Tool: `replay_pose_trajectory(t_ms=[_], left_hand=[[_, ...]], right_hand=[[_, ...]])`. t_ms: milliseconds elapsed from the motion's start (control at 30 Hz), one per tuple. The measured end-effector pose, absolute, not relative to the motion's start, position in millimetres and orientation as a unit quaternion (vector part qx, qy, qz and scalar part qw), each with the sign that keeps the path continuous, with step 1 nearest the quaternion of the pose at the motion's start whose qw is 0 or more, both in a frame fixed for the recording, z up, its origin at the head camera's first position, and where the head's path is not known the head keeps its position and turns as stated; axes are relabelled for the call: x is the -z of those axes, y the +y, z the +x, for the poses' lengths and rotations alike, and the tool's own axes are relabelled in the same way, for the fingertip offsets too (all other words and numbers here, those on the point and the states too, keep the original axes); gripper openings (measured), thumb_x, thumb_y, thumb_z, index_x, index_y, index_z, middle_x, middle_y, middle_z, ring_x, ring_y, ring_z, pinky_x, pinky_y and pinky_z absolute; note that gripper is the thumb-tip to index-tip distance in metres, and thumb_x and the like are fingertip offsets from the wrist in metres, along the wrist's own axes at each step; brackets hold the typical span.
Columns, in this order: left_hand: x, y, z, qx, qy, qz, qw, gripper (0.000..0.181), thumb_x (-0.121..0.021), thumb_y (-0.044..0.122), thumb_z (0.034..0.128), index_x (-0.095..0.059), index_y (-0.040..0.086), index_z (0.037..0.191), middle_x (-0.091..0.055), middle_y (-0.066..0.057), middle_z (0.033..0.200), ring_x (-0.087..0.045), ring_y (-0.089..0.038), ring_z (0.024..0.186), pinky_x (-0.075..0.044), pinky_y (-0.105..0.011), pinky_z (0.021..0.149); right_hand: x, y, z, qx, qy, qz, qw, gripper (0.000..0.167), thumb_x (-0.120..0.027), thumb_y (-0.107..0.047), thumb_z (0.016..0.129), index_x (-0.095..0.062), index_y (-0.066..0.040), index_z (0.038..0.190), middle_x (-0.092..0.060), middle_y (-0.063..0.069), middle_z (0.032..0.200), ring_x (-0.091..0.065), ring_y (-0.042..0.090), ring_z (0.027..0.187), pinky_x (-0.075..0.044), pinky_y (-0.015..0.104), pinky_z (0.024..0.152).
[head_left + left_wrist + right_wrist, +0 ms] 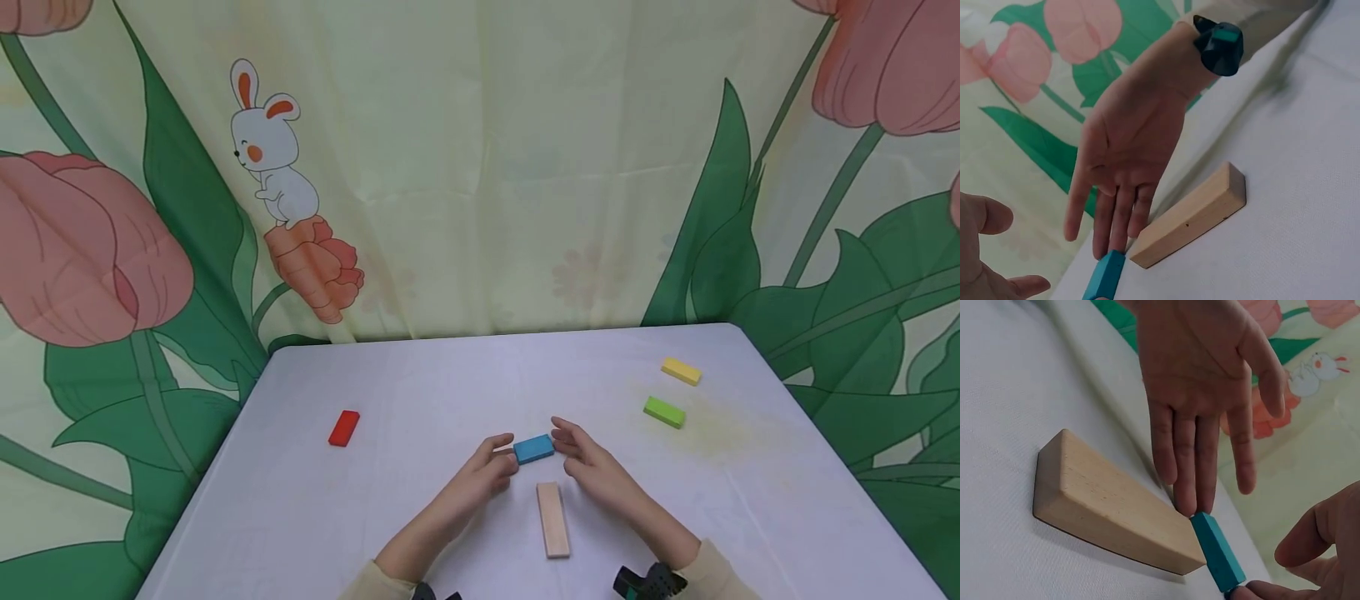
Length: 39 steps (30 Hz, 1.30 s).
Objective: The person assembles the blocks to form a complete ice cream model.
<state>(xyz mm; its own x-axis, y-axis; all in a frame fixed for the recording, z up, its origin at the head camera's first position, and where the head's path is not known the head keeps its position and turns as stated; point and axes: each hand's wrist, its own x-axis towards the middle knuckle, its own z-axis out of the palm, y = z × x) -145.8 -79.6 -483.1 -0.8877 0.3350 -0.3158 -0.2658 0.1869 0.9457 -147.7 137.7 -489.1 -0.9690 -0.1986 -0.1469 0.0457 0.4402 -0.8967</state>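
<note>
A blue block (534, 449) lies on the white table between the two hands. My left hand (480, 475) touches its left end with the fingertips, the fingers mostly straight. At the opposite end is my right hand (596, 475), its fingers extended; the left wrist view shows those fingertips against the blue block (1105, 275). Neither thumb presses on the block. Nearer to me, a plain wooden block (553, 521) lies lengthwise between the forearms; in the right wrist view this wooden block (1110, 506) appears large beside the blue one.
A red block (344, 428) lies to the left on the table (435, 375). Toward the back right are a yellow block (681, 372) and a green block (664, 412). Behind the table hangs a curtain (480, 183) printed with tulips and a rabbit.
</note>
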Motion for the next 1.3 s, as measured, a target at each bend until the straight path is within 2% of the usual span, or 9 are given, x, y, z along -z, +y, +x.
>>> replay_pose_trajectory(t_ms=[167,367,800,1133,1300], left_hand=[[486,-79,-147,-0.656,0.715,0.019,0.241,0.062,-0.052,0.033,0.1064,-0.032,0.006,0.158,-0.047,-0.023,0.155,-0.052,-0.038,0.14,-0.041,-0.054,0.117],[488,-80,-148,-0.66,0.712,0.017,0.241,0.063,-0.053,0.034,0.1064,-0.033,0.006,0.159,-0.045,-0.022,0.156,-0.051,-0.037,0.141,-0.041,-0.053,0.117],[487,-83,-142,-0.658,0.709,0.035,0.251,0.059,-0.049,0.033,0.1077,-0.035,0.004,0.157,-0.049,-0.023,0.153,-0.051,-0.038,0.142,-0.042,-0.051,0.117],[488,-83,-136,-0.649,0.714,0.036,0.261,0.062,-0.057,0.035,0.1035,-0.038,0.007,0.156,-0.05,-0.019,0.155,-0.052,-0.033,0.141,-0.041,-0.051,0.118],[488,-84,-132,-0.648,0.715,0.037,0.261,0.063,-0.057,0.036,0.1036,-0.038,0.006,0.156,-0.05,-0.02,0.154,-0.05,-0.036,0.142,-0.039,-0.054,0.118]], right_hand=[[489,137,-150,0.545,0.826,-0.032,0.137,0.061,-0.046,-0.002,0.098,-0.04,-0.01,0.158,-0.048,0.021,0.156,-0.048,0.042,0.143,-0.046,0.062,0.11],[491,137,-147,0.557,0.819,-0.028,0.139,0.061,-0.047,-0.002,0.097,-0.04,-0.011,0.157,-0.046,0.021,0.157,-0.045,0.043,0.145,-0.046,0.061,0.11],[492,141,-135,0.56,0.816,-0.036,0.14,0.065,-0.047,0.0,0.094,-0.04,-0.011,0.157,-0.044,0.022,0.159,-0.043,0.043,0.147,-0.04,0.063,0.115],[487,143,-125,0.574,0.802,-0.033,0.159,0.066,-0.047,0.001,0.093,-0.039,-0.011,0.158,-0.042,0.022,0.16,-0.04,0.044,0.148,-0.05,0.059,0.106],[486,142,-121,0.584,0.794,-0.031,0.168,0.066,-0.048,0.001,0.093,-0.039,-0.011,0.158,-0.041,0.023,0.161,-0.04,0.045,0.148,-0.049,0.059,0.106]])
